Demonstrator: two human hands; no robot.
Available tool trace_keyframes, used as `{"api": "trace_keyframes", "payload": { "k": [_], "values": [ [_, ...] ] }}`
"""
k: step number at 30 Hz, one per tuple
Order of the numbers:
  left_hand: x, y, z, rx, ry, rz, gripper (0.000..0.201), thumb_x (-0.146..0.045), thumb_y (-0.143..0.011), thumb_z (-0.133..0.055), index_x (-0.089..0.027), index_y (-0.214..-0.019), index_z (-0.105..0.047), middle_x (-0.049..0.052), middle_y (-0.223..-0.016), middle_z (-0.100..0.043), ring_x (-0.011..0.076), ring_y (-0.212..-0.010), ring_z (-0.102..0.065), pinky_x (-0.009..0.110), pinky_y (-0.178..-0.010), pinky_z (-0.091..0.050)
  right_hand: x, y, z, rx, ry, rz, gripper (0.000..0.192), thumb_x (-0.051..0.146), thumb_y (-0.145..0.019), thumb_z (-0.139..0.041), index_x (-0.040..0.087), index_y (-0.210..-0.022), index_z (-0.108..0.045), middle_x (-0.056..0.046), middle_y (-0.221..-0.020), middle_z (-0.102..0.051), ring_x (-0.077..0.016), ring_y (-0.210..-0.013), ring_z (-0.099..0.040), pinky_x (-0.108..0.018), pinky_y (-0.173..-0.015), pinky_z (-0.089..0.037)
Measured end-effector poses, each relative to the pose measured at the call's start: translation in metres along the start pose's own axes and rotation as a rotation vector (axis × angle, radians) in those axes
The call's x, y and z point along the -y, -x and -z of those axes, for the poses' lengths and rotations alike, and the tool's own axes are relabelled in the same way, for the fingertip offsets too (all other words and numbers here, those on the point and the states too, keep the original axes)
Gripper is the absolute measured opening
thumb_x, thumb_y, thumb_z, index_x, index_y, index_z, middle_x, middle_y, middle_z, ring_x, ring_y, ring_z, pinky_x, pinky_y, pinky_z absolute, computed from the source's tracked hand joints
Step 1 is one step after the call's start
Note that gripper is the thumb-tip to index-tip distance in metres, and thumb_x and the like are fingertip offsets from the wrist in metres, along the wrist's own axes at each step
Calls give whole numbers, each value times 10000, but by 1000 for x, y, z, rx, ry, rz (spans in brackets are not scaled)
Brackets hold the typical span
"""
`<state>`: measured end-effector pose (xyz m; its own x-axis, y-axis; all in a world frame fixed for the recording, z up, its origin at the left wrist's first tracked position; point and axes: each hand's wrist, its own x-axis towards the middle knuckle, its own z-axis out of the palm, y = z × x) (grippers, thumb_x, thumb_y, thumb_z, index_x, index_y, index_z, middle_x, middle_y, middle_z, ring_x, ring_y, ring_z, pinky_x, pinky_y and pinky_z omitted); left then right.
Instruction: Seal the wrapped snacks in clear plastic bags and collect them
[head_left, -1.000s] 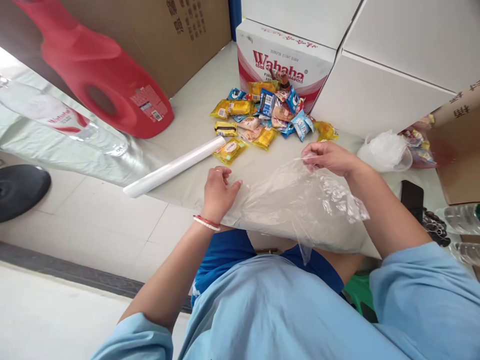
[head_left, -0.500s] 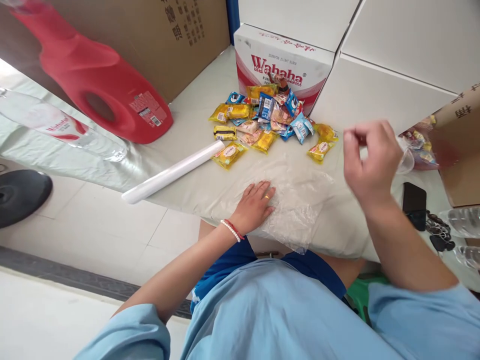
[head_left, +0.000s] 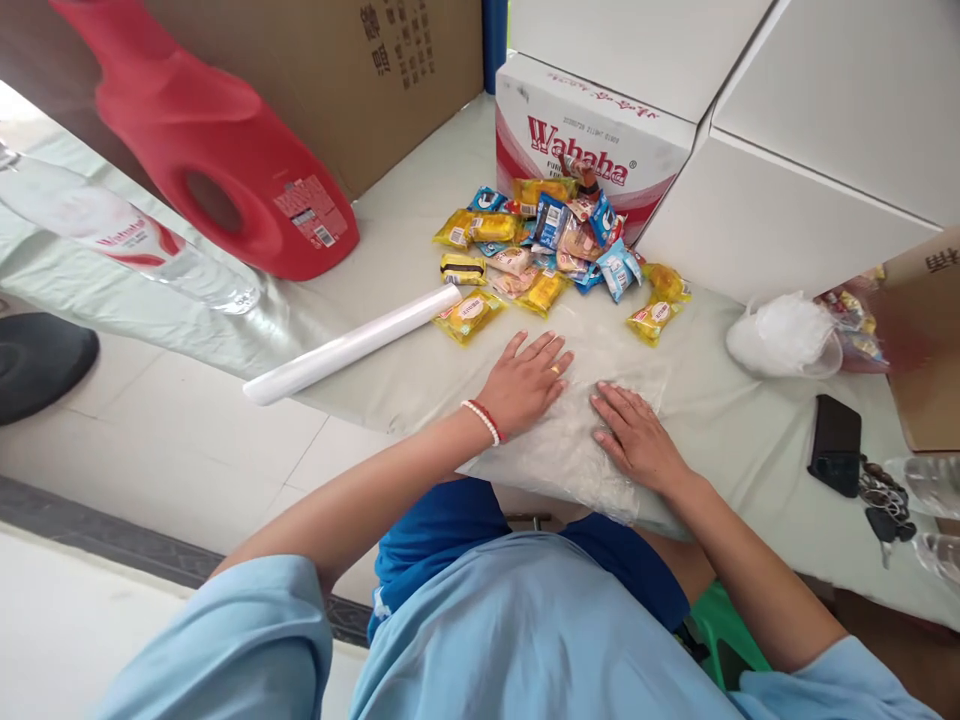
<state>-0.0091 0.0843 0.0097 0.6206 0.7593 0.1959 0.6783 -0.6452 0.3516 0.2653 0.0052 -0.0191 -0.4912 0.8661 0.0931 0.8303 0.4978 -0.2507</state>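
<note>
On the table edge in front of you, the clear plastic bag lies flat, its near end hanging slightly over the edge. Your left hand is pressed flat on the bag's left side, fingers spread, gripping nothing. Your right hand is flat on its right side, fingers extended, also gripping nothing. Can't tell if anything is inside the bag; it looks flat. Just beyond it: loose pile of wrapped snacks, with one yellow packet lying apart near the bag's far corner. Behind the pile is a Wahaha carton, closed. White roll lies left of your left hand. Right side: crumpled white bag, and past it a clear bag of snacks partly hidden. Phone lies nearer you.
</note>
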Motion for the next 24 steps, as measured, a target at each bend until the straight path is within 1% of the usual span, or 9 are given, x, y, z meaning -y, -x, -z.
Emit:
{"api": "trace_keyframes", "payload": {
  "k": [4,7,9,11,13,15,17,20,24],
  "values": [
    [22,15,-17,33,-17,111,540,-427,-1065,-424,-220,-1562,-475,147,-1679,-383,305,-1567,-355,641,-1289,-108,-37,4,15,-69,18,-171,512,451,-1053,-432,247,-1501,-574,-141,-1605,-496,-337,-1478,-464,-592,-1192,-401],
    [24,27,-20,4,-15,144,574,-462,-1067,-406,-224,-1588,-439,145,-1689,-362,296,-1580,-328,637,-1294,-67,-64,-10,38,-200,24,-307,478,476,-1035,-438,195,-1337,-682,-193,-1398,-652,-360,-1303,-589,-584,-1112,-459],
    [21,28,-19,3,-11,152,582,-468,-1061,-415,-226,-1591,-436,143,-1692,-358,300,-1583,-319,642,-1293,-58,-73,-40,54,-270,13,-370,439,469,-1040,-424,202,-1246,-705,-172,-1249,-709,-332,-1168,-635,-538,-1058,-488],
    [19,26,-18,11,-11,155,585,-472,-1057,-423,-228,-1589,-439,140,-1693,-357,303,-1584,-315,651,-1290,-57,-76,-86,61,-265,5,-418,404,450,-1040,-427,206,-1211,-700,-154,-1197,-707,-310,-1122,-628,-487,-1022,-496],
    [18,24,-18,18,-18,155,585,-477,-1056,-422,-228,-1586,-442,139,-1691,-360,303,-1584,-316,657,-1287,-65,-78,-139,59,-197,62,-489,415,432,-1004,-505,158,-1272,-664,-185,-1237,-672,-341,-1185,-580,-500,-1048,-457],
    [19,23,-18,19,-29,152,585,-480,-1056,-421,-229,-1585,-442,138,-1688,-367,301,-1582,-320,660,-1285,-77,-81,-184,52,-192,157,-593,565,450,-944,-617,110,-1393,-572,-236,-1365,-589,-394,-1279,-497,-532,-1055,-426],
    [19,23,-19,10,-38,151,586,-489,-1056,-420,-235,-1583,-444,136,-1684,-377,297,-1579,-328,657,-1286,-88,-85,-212,47,-200,218,-649,616,429,-920,-649,87,-1420,-537,-259,-1392,-565,-407,-1290,-471,-524,-1027,-428],
    [21,25,-21,-8,-48,149,586,-499,-1057,-412,-237,-1579,-452,130,-1679,-390,293,-1575,-335,645,-1291,-98,-91,-218,49,-237,251,-698,457,318,-961,-551,92,-1355,-599,-247,-1299,-640,-373,-1215,-533,-478,-973,-450],
    [21,26,-23,-17,-63,134,594,-509,-1059,-396,-228,-1579,-454,116,-1687,-378,289,-1572,-339,641,-1296,-99,-104,-186,64,-340,140,-687,327,241,-933,-542,154,-1201,-709,-162,-1135,-741,-302,-1057,-644,-425,-936,-491]
  ]
}}
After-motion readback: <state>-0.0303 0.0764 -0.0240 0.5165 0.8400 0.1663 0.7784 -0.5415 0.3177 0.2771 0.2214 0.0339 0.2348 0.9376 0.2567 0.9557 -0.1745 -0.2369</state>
